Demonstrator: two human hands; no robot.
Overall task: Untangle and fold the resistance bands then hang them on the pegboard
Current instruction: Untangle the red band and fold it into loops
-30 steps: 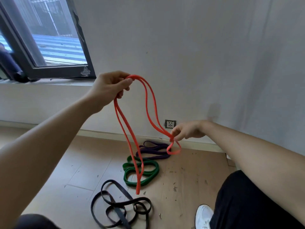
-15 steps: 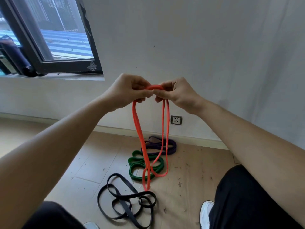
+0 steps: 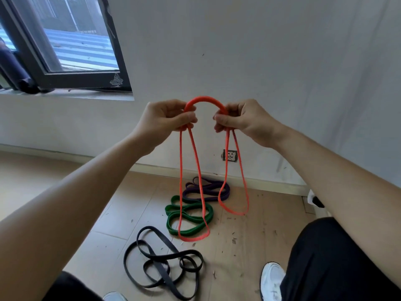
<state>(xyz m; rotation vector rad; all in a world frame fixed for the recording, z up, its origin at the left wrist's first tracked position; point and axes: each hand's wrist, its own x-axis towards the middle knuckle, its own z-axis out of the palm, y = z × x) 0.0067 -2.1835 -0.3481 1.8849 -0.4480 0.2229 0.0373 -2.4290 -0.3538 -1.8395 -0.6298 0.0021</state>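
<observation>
while both arms reach out in front of the white wall (image 3: 260, 61), the left hand (image 3: 165, 120) and the right hand (image 3: 240, 120) each pinch the orange band (image 3: 204, 99) with fingers curled closed around it. between the two grips the band arches upward in a short hump, and from each hand a long loop hangs down (the left loop reaches lower than the right one). on the wooden floor (image 3: 249, 235) below lie the green band (image 3: 188, 216), the purple band (image 3: 206, 189) nearer the wall and seemingly overlapping the green one, and the black band (image 3: 162, 266) in a loose tangle closest to the person. a white shoe (image 3: 272, 279) shows at the lower right.
</observation>
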